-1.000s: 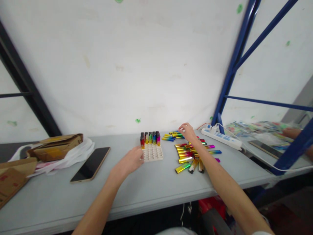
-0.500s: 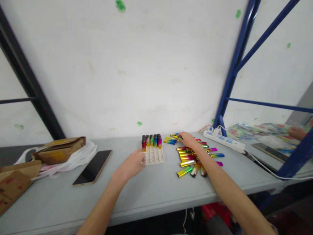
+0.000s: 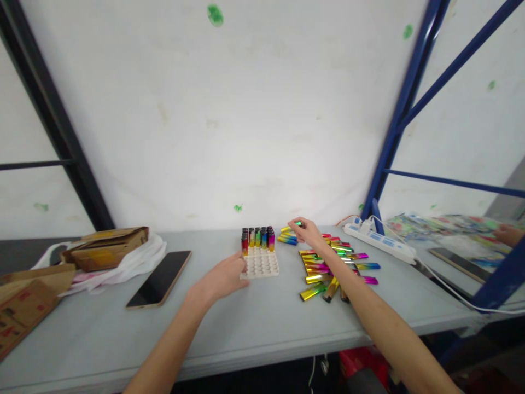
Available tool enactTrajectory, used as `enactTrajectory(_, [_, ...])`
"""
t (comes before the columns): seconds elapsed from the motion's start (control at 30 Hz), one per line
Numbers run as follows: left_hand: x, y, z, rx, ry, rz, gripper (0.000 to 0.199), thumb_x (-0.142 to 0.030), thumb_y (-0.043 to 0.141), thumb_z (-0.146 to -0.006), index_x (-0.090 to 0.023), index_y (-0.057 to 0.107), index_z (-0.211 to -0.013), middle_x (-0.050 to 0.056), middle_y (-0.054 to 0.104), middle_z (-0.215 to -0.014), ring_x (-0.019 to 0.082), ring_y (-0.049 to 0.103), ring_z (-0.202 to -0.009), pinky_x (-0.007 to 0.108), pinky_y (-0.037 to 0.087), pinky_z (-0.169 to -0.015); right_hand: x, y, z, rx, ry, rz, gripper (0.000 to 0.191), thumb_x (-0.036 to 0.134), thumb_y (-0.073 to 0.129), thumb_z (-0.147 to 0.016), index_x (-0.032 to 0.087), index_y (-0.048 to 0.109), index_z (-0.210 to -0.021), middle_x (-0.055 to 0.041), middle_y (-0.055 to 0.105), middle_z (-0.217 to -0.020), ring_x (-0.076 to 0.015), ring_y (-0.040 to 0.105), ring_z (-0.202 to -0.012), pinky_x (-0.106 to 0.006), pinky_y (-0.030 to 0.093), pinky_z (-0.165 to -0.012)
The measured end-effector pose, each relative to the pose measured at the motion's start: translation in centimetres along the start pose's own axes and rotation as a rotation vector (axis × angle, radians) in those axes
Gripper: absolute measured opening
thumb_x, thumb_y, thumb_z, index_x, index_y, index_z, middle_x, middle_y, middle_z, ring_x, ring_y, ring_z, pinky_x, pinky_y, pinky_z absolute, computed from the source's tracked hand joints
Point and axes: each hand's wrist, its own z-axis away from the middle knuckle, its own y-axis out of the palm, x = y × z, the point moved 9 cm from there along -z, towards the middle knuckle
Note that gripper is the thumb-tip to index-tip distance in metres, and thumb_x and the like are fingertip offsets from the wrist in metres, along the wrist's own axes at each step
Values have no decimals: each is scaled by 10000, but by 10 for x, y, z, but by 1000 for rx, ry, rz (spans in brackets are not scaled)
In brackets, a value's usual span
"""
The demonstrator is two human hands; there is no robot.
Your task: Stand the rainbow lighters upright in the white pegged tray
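A white tray with round holes [image 3: 262, 264] lies on the grey table [image 3: 254, 323]; several rainbow-coloured lighters [image 3: 258, 237] stand upright in its far rows. My left hand [image 3: 221, 278] rests against the tray's near left corner. To the right lies a loose pile of shiny coloured lighters [image 3: 328, 265]. My right hand [image 3: 305, 231] is at the far end of that pile, fingers pinched on one green-tipped lighter [image 3: 298, 224], lifted slightly off the table.
A phone [image 3: 161, 284] lies face up left of the tray. Cardboard boxes [image 3: 104, 248] and a white plastic bag [image 3: 135, 257] sit at the far left. A white power strip [image 3: 379, 244] with cable is at the right, beside blue shelf posts [image 3: 394, 137]. Another person's hand [image 3: 508, 234] shows far right.
My right hand dipped onto the far lighters, then rose a little to the left with one lighter pinched. The view tilted up slightly. My left hand stayed at the tray.
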Motion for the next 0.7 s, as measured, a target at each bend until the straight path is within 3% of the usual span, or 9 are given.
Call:
enactTrajectory(0.2, [6,4,2,-10,74,44,195,-258,603,-767,-161,599,-937,98,580,-1087,240,575,-1018,334,431,-912,34,25,-2,-63,-43,-22,484,641,519,-806,168,558,-713,19,526,-599,-112,481,-550,-220,378,-512])
enactTrajectory(0.33, [3,2,3,-36,78,34,161,-195,555,-773,-156,592,-925,98,550,-1078,236,573,-1013,334,432,-917,63,67,0,104,-40,-238,418,610,511,-833,193,537,-859,1,614,-742,-105,547,-576,-216,426,-537])
enactTrajectory(0.43, [3,2,3,-35,68,43,190,-179,548,-773,-151,601,-954,99,508,-1112,220,578,-984,329,430,-934,76,87,4,149,-35,-388,398,600,520,-834,223,516,-962,70,502,-590,-69,416,-422,-184,340,-425])
enactTrajectory(0.53, [5,2,3,-32,72,58,193,-175,550,-779,-149,608,-961,96,504,-1098,212,577,-966,324,431,-931,70,95,10,105,35,-405,435,651,476,-834,219,516,-869,103,321,-501,-58,263,-368,-173,212,-361])
enactTrajectory(0.7, [7,0,2,-33,55,30,188,-186,581,-786,-172,640,-964,87,542,-1015,231,552,-1005,328,420,-927,37,113,26,117,269,-352,585,737,310,-842,216,369,-582,74,253,-441,-71,206,-355,-213,149,-348])
